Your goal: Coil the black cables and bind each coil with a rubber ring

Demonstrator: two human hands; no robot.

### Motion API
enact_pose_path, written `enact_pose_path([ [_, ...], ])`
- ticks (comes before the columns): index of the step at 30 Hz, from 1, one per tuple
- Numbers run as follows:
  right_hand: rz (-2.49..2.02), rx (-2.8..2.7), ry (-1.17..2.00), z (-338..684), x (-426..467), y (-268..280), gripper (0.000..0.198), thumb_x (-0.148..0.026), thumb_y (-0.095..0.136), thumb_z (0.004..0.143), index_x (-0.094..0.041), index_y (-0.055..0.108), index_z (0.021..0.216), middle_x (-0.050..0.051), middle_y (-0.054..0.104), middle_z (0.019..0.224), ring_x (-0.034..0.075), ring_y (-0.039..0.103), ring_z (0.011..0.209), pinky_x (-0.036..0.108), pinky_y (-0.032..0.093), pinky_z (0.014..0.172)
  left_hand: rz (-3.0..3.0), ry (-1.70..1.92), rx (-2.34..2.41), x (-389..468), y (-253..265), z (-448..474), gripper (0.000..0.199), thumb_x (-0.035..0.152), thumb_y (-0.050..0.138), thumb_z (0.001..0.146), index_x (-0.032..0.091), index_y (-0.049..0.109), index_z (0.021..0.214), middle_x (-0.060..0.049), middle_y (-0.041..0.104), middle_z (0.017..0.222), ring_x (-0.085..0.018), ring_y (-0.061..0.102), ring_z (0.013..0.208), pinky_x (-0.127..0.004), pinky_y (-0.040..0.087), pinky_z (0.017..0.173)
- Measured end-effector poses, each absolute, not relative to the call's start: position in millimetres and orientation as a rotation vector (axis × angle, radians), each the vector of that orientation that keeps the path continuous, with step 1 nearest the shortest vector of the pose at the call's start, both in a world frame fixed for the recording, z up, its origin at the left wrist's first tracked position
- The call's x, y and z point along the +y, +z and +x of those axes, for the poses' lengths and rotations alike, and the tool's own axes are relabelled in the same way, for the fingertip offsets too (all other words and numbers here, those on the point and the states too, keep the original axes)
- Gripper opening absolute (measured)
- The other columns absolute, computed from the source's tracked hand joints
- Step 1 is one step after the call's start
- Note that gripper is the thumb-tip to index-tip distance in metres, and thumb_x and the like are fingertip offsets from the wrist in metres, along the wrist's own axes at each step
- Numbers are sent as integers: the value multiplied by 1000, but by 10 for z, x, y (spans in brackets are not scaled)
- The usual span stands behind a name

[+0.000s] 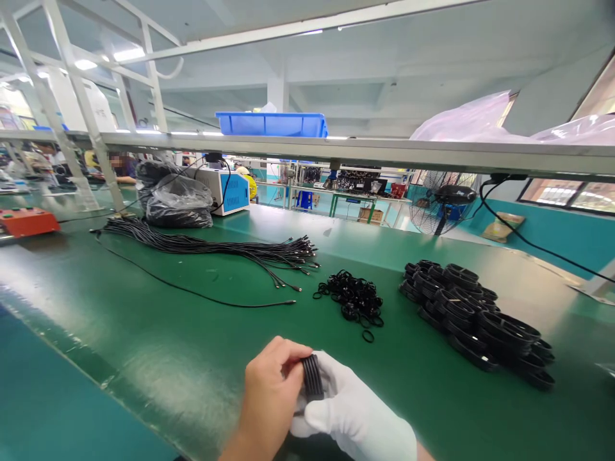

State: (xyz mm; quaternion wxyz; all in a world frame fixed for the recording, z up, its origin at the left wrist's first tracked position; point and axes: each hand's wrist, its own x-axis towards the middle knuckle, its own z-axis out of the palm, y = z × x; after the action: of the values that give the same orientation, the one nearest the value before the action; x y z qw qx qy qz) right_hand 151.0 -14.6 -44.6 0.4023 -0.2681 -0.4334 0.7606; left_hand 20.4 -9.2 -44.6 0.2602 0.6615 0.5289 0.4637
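Between my two hands, low in the middle of the view, is a black cable [313,378] wound into a tight coil. My right hand [353,403], in a white glove, grips the coil with thumb and fingers. Bare, my left hand [271,387] closes its fingers on the coil's other side; its fingertips are partly hidden. Just beyond lies a pile of small black rubber bands [353,294]. To the right are stacked coiled black cables [466,307]. A bundle of straight black cables [206,244] stretches across the left, with one single cable [202,292] apart from it.
The green tabletop [158,346] has its front edge at lower left. Farther back stand a blue-and-white machine [235,191] and a plastic bag [180,202]. A red box [29,221] is far left. An overhead shelf [365,149] carries a blue tray [273,125].
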Motion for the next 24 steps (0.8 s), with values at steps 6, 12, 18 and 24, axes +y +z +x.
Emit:
enact_pose_path([
  [6, -673, -1074, 1941, 1463, -149, -462, 49, -10, 78, 48, -16, 58, 92, 4, 61, 93, 20, 60, 88, 36, 46, 78, 1871, 1279, 1355, -53, -455, 180, 30, 5, 43, 69, 23, 67, 73, 2, 59, 68, -12, 54, 61, -21, 42, 57],
  [12, -712, -995, 1987, 1526, -152, -476, 51, -20, 80, 52, -16, 55, 97, 5, 57, 97, 17, 59, 85, 30, 48, 70, 1833, 1178, 1295, 48, -415, 166, 30, 6, 46, 70, 22, 67, 82, 1, 60, 73, -13, 54, 64, -24, 43, 61],
  [18, -543, -876, 2116, 1704, -153, -428, 52, -21, 76, 59, -18, 52, 106, 5, 53, 103, 17, 59, 88, 31, 50, 69, 1555, 1001, 1219, -18, -157, -1, 16, 28, 51, 80, 19, 64, 85, -2, 62, 82, -16, 54, 76, -27, 42, 71],
  [24, -562, -994, 2063, 1645, -157, -406, 43, -21, 76, 60, -15, 55, 97, 4, 55, 93, 17, 58, 86, 30, 50, 68, 1659, 833, 1146, -136, -93, 60, 10, 21, 53, 76, 19, 62, 72, 3, 49, 71, -12, 46, 67, -23, 36, 62],
])
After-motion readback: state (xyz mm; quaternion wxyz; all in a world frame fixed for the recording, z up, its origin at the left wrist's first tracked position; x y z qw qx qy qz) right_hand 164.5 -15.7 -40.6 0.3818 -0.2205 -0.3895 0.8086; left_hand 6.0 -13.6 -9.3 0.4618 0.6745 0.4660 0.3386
